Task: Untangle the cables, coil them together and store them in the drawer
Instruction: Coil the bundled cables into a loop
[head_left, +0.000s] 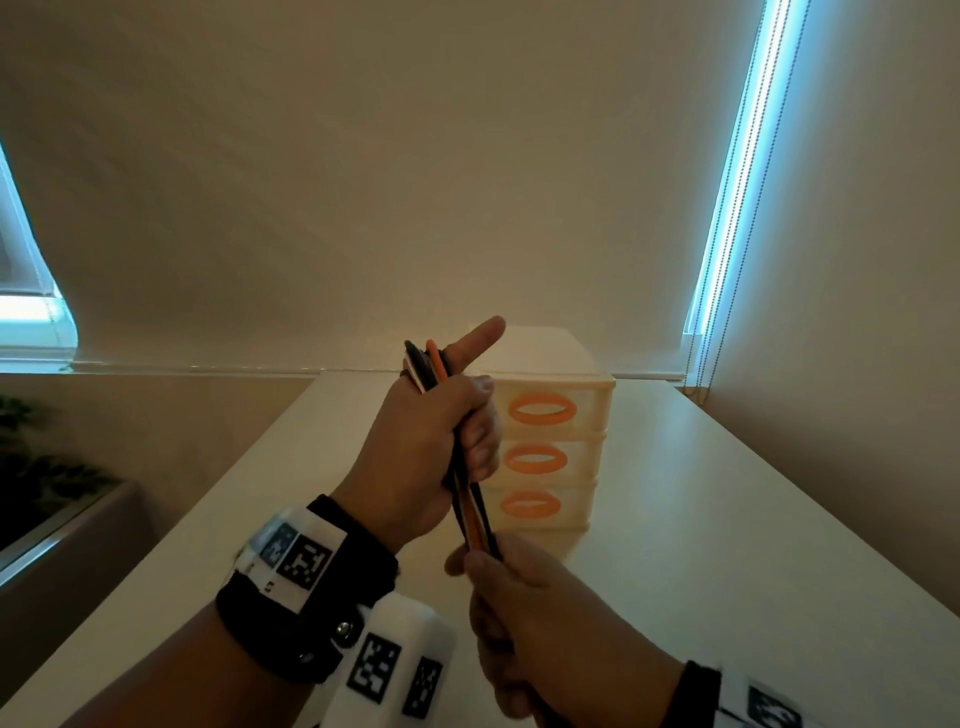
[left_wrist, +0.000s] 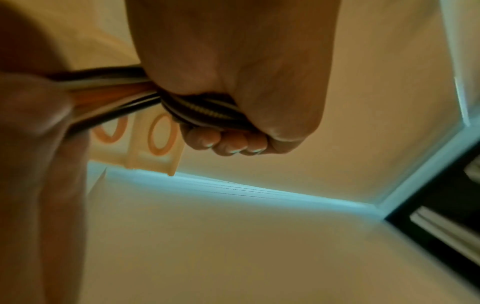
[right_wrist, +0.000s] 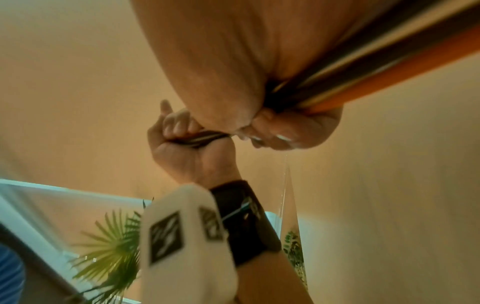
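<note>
A bundle of black, white and orange cables runs between both hands above the white table. My left hand grips the bundle's upper part, with loops wrapped over the hand by the extended index finger. The left wrist view shows its fingers curled round the coiled cables. My right hand grips the same strands lower down; the right wrist view shows the cables passing through its closed fist. Behind the hands stands a cream drawer unit with three orange oval handles, all drawers closed.
A window blind covers the wall behind the table, with a bead chain hanging at the right. A green plant stands off the table's left side. The table's left edge drops to a lower ledge.
</note>
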